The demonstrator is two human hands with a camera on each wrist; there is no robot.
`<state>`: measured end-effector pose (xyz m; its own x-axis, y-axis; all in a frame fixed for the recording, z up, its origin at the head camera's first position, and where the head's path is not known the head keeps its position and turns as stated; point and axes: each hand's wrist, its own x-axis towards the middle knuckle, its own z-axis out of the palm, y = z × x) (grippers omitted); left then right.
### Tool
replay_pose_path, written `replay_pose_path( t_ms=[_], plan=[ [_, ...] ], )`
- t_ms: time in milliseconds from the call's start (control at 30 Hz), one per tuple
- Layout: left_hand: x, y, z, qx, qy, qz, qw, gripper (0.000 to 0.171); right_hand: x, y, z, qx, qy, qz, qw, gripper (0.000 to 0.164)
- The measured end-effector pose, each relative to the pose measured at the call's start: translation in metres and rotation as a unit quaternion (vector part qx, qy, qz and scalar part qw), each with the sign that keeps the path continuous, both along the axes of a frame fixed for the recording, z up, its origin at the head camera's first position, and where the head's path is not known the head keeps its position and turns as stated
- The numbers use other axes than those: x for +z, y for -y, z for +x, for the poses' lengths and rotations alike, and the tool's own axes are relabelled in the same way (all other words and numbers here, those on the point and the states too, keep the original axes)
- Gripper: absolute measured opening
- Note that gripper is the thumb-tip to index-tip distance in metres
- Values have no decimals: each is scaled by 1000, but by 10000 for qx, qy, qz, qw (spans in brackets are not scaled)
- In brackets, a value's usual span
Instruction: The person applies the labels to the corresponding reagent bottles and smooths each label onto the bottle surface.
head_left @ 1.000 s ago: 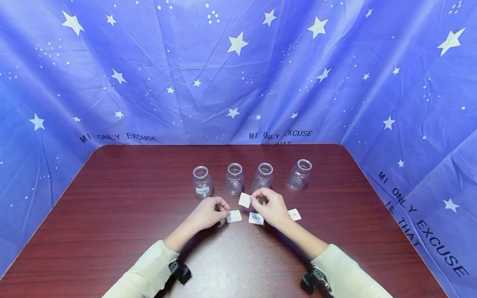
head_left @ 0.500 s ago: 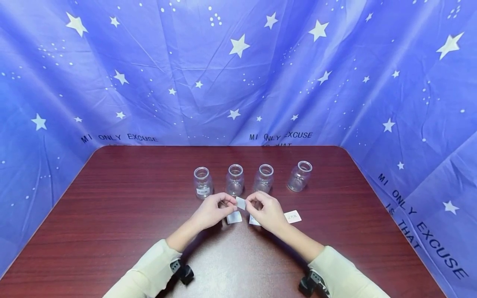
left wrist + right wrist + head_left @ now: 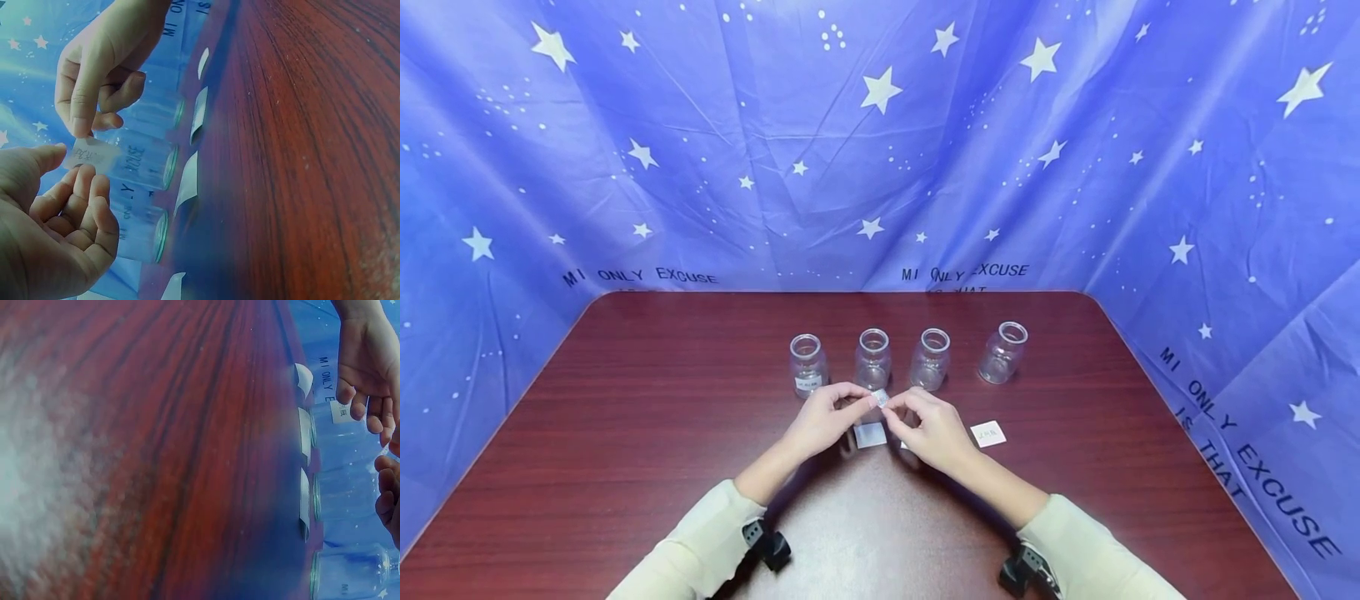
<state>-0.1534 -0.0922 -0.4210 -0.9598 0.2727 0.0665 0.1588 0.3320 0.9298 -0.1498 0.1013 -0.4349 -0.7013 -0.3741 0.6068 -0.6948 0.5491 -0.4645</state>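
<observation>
A small white label [image 3: 94, 153] with dark writing is in the air between both hands. My left hand [image 3: 823, 423] pinches one edge of it between thumb and fingers, and my right hand [image 3: 934, 427] pinches the opposite edge. Right behind the fingertips stand clear glass jars, uncapped and in a row: the second jar [image 3: 873, 354] and the third jar [image 3: 930, 358]. At the row's left end, the first jar [image 3: 807, 358] bears a white label on its front. Beneath the hands lies a white paper square [image 3: 871, 435]; another paper [image 3: 906, 445] is mostly hidden by my right hand.
A fourth glass jar [image 3: 1002, 354] stands farther right. A written label paper [image 3: 988, 433] lies on the dark red wooden table [image 3: 662, 400] in front of it. Blue star-patterned cloth [image 3: 820, 150] hangs behind and at both sides.
My right hand has moved left with the label, and my left hand has risen from the paper on the table to take the label's other edge. The label now appears turned and smaller.
</observation>
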Motion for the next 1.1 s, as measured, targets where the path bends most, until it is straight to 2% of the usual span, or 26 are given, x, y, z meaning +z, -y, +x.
replay_pose_path(
  t_ms=[167,367,967,1100],
  plan=[
    [1,-1,0,47,-83,70,9999,24,0,2,1,31,-91,47,9999,2],
    [1,-3,-1,210,-110,87,9997,19,-1,3,1,-11,-188,69,9998,7],
    [-3,-5,-3,364,33,22,9993,15,-1,0,3,11,-24,79,10000,6],
    [-2,-4,-3,419,60,-59,9991,14,-1,-2,1,-194,65,66,9998,6]
  ],
)
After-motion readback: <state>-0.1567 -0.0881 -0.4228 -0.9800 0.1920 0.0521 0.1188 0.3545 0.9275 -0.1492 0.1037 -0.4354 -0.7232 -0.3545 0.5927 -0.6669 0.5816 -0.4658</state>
